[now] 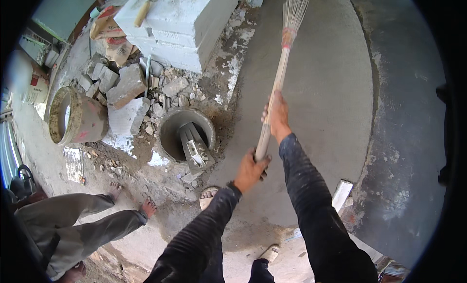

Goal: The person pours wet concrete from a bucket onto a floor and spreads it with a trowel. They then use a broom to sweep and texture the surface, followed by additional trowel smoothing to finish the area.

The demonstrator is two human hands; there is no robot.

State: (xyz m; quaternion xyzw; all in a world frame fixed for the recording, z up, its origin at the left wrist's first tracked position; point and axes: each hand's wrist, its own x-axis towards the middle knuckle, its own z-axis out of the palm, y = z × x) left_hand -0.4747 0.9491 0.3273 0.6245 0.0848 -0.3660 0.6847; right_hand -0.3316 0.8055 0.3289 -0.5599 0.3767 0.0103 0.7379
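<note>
Head view is showing a wide cement slab lying smooth and mostly swept — rubble is remaining beside it. Over the slab, the broom is being grasped by right hand and left hand — both clenched.

Single view, head-worn fisheye, left of pair. Looks steeply down from standing height; own forearms enter from 6 o'clock. Frame centre on grey cement slab. Straight edges bow toward rim; black vignette all round. Rubble pile at 10 o'clock, second person's legs at 8 o'clock. No second view to compare.
</note>
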